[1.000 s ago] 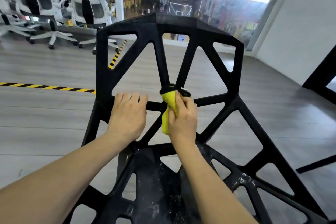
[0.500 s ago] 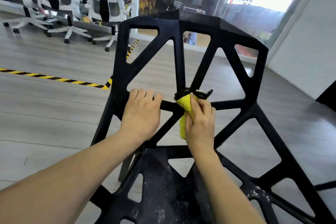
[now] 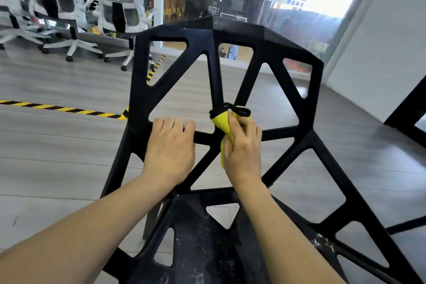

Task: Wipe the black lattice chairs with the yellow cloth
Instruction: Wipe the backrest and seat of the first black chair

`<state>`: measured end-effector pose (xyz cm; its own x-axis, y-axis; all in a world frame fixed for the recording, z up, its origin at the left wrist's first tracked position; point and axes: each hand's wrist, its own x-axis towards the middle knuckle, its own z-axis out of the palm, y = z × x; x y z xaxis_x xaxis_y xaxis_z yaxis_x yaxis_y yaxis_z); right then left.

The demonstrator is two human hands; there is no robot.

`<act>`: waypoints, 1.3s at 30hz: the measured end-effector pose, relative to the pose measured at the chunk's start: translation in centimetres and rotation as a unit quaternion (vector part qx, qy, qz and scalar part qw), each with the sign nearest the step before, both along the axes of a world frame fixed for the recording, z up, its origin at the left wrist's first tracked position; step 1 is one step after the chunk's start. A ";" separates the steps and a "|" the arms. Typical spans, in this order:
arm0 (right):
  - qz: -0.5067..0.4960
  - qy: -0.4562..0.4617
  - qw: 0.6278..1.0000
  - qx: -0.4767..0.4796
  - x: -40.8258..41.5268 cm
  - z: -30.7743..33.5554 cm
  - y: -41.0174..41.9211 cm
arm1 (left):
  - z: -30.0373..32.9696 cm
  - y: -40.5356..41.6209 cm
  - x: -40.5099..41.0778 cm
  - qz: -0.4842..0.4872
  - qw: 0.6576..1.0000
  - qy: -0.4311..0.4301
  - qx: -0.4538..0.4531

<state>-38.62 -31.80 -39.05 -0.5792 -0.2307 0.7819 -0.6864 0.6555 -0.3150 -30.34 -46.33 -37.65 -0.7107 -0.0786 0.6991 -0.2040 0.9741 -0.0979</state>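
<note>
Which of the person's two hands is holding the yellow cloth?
The right hand grips the yellow cloth at the strut junction of the black lattice chair; the left hand only holds a horizontal strut, clothless.

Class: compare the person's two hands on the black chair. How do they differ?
The left hand grips a bare horizontal bar of the chair; the right hand pinches the yellow cloth against the strut junction. Left holds nothing else; right holds cloth. Both rest on the backrest.
</note>
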 end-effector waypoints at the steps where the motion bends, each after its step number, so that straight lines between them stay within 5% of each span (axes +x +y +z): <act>1: -0.016 0.006 1.000 -0.016 -1.0 1.6 -0.2 | 0.0 0.0 -0.1 0.001 1.000 0.004 -0.002; 4: -0.086 0.019 0.995 -0.045 -2.8 5.2 -1.6 | 0.0 0.0 -0.2 0.007 1.000 -0.006 -0.003; 9: -0.092 0.035 0.994 0.048 0.0 0.9 -1.1 | 0.1 0.2 -0.3 0.022 0.999 -0.026 0.001; 16: -0.220 0.085 0.952 0.194 -4.9 2.9 10.9 | 0.4 0.3 -0.1 0.030 0.999 -0.043 0.013; 22: -0.194 -0.080 0.976 -0.058 -2.2 1.4 5.2 | 0.3 0.1 -0.1 0.028 0.998 -0.058 0.009; 26: -0.076 -0.091 0.993 -0.027 1.1 -0.5 1.2 | 0.3 -0.1 -0.1 0.031 0.997 -0.063 0.007; 29: -0.077 -0.067 0.995 0.017 -0.1 0.7 3.3 | 0.5 -0.2 0.1 0.028 0.997 -0.064 0.011; 33: -0.141 -0.121 0.980 -0.069 -1.2 2.0 3.4 | 0.5 0.1 0.1 0.026 0.998 -0.062 0.020; 37: -0.049 -0.156 0.982 -0.091 1.9 1.3 0.3 | 0.8 0.2 0.4 0.022 0.998 -0.056 0.026; 39: -0.035 -0.101 0.988 -0.111 2.3 2.2 1.0 | 0.7 0.3 0.4 0.029 0.997 -0.063 0.033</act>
<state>-36.36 -30.83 -36.86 -0.7367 -0.0197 0.6759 -0.5501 0.5986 -0.5822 -29.92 -45.98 -36.92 -0.7859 -0.1659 0.5957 -0.2511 0.9659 -0.0623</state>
